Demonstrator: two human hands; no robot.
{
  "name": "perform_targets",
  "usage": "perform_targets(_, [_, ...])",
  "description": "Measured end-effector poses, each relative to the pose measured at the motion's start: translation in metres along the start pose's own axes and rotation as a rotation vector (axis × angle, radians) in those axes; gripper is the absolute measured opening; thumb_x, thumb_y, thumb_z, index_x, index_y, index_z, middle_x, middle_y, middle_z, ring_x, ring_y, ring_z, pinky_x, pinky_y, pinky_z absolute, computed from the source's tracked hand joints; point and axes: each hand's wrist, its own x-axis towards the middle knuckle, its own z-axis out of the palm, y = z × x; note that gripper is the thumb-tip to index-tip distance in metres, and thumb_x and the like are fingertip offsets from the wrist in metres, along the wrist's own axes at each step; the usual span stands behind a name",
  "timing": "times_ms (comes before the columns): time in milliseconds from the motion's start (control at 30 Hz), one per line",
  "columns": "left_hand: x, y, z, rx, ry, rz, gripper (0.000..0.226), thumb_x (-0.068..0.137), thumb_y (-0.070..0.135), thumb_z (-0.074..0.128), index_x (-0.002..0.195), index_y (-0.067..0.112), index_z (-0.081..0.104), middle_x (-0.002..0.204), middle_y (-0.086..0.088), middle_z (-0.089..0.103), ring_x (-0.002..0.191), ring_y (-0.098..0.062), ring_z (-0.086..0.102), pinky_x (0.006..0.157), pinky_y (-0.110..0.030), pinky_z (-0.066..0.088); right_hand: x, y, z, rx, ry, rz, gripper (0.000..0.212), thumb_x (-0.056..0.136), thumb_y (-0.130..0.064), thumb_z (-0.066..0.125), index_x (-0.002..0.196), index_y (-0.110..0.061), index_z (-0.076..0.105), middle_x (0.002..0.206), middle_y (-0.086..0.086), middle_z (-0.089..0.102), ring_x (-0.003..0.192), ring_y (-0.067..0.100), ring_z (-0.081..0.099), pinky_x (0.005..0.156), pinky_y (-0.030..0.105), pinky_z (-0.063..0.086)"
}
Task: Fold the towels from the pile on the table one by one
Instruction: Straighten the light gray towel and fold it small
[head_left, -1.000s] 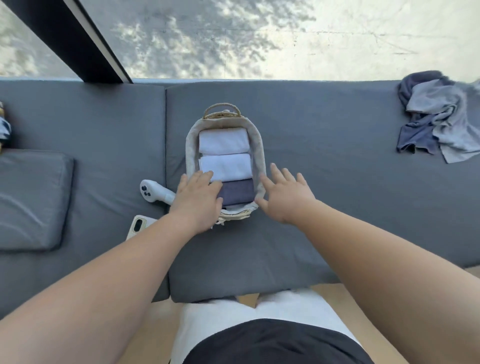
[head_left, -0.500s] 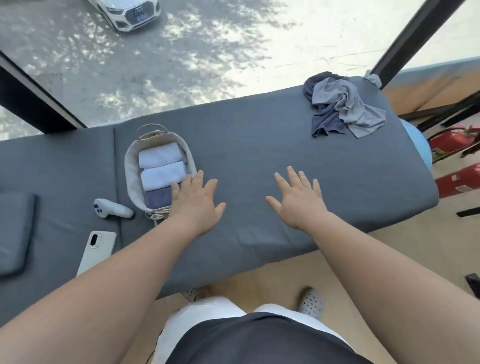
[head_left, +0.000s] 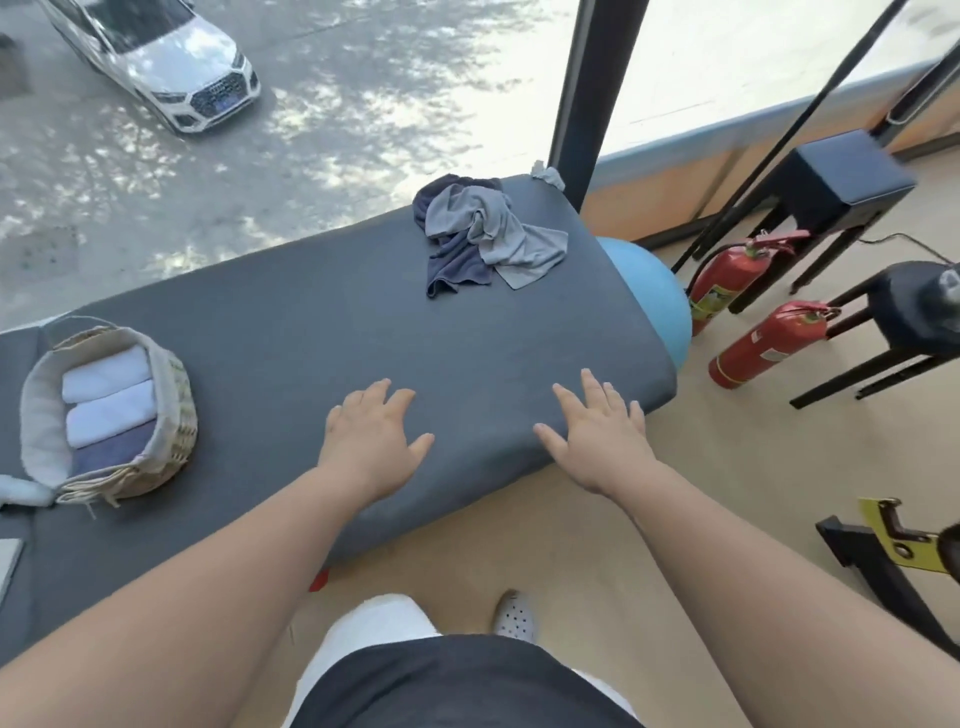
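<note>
A wicker basket (head_left: 179, 415) with a pale cloth lining sits on the grey padded counter (head_left: 311, 338). It holds three folded towels (head_left: 111, 413) laid side by side in a row. Two are white and one is dusky blue, and the blue one lies at the end of the basket nearest the person.

Both bare arms reach forward to the right of the basket. The left hand (head_left: 371, 439) is the closer of the two to the basket, though well apart from it. It is palm down with the fingers spread and the thumb out to the side, and it holds nothing. The right hand (head_left: 597, 441) is farther right of the basket and in the same pose, flat, splayed and empty, over the counter's near edge. Whether either palm actually presses on the padding cannot be told.

The pile of towels (head_left: 483, 234) waiting to be folded lies far to the right of the basket and beyond it, at the counter's far end, well away from both hands. Two crumpled pieces can be counted in it, a navy towel (head_left: 457, 265) underneath and a grey towel (head_left: 511, 239) draped over it.

On the floor, farther right of the basket than the pile, are a blue ball (head_left: 654, 291) and two red fire extinguishers (head_left: 763, 345).
</note>
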Motion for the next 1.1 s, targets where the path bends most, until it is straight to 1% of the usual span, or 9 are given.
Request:
perform_targets(133, [0.038, 0.042, -0.009, 0.026, -0.017, 0.061, 0.063, 0.093, 0.059, 0.047, 0.148, 0.031, 0.036, 0.161, -0.005, 0.027, 0.143, -0.028, 0.030, 0.116, -0.045, 0.028, 0.028, 0.032, -0.022, -0.008, -0.025, 0.023, 0.073, 0.098, -0.068, 0.027, 0.160, -0.033, 0.011, 0.169, 0.004, -0.008, 0.155, 0.030, -0.001, 0.123, 0.056, 0.004])
perform_targets(433, [0.164, 0.089, -0.010, -0.100, -0.074, 0.025, 0.062, 0.092, 0.058, 0.050, 0.147, 0.031, 0.038, 0.159, -0.002, 0.029, 0.142, -0.028, 0.030, 0.114, -0.045, 0.031, 0.138, 0.073, -0.071, -0.130, -0.097, 0.011, 0.073, 0.096, -0.068, 0.034, 0.159, -0.035, 0.015, 0.169, 0.003, -0.004, 0.155, 0.031, 0.001, 0.123, 0.058, 0.002])
perform_targets(533, [0.210, 0.097, -0.024, -0.120, -0.096, 0.017, 0.063, 0.092, 0.059, 0.049, 0.146, 0.030, 0.039, 0.157, -0.001, 0.032, 0.139, -0.027, 0.033, 0.112, -0.045, 0.034, 0.175, 0.086, -0.095, -0.112, -0.113, 0.037, 0.072, 0.096, -0.067, 0.038, 0.158, -0.036, 0.019, 0.169, 0.003, 0.001, 0.155, 0.031, 0.002, 0.123, 0.058, 0.003])
perform_targets(767, [0.294, 0.124, -0.065, -0.148, -0.066, 0.035, 0.064, 0.090, 0.059, 0.051, 0.146, 0.028, 0.040, 0.150, 0.003, 0.039, 0.136, -0.027, 0.038, 0.108, -0.046, 0.037, 0.252, 0.104, -0.141, -0.088, -0.124, 0.023, 0.071, 0.096, -0.064, 0.042, 0.157, -0.036, 0.021, 0.169, 0.002, 0.004, 0.154, 0.028, 0.005, 0.123, 0.057, 0.005])
perform_targets(900, [0.335, 0.133, -0.063, -0.161, -0.115, -0.015, 0.065, 0.090, 0.059, 0.051, 0.146, 0.028, 0.039, 0.150, 0.001, 0.038, 0.137, -0.027, 0.036, 0.108, -0.047, 0.037, 0.308, 0.107, -0.143, -0.121, -0.186, -0.026, 0.071, 0.096, -0.064, 0.042, 0.157, -0.036, 0.020, 0.169, 0.002, 0.004, 0.154, 0.028, 0.006, 0.123, 0.055, 0.006])
perform_targets(1100, [0.396, 0.143, -0.041, -0.169, -0.196, -0.144, 0.061, 0.091, 0.059, 0.050, 0.144, 0.030, 0.040, 0.147, 0.001, 0.041, 0.131, -0.028, 0.040, 0.105, -0.046, 0.038, 0.398, 0.105, -0.135, -0.168, -0.309, -0.167, 0.071, 0.096, -0.061, 0.044, 0.157, -0.033, 0.022, 0.169, 0.004, 0.003, 0.154, 0.030, 0.005, 0.123, 0.056, 0.006])
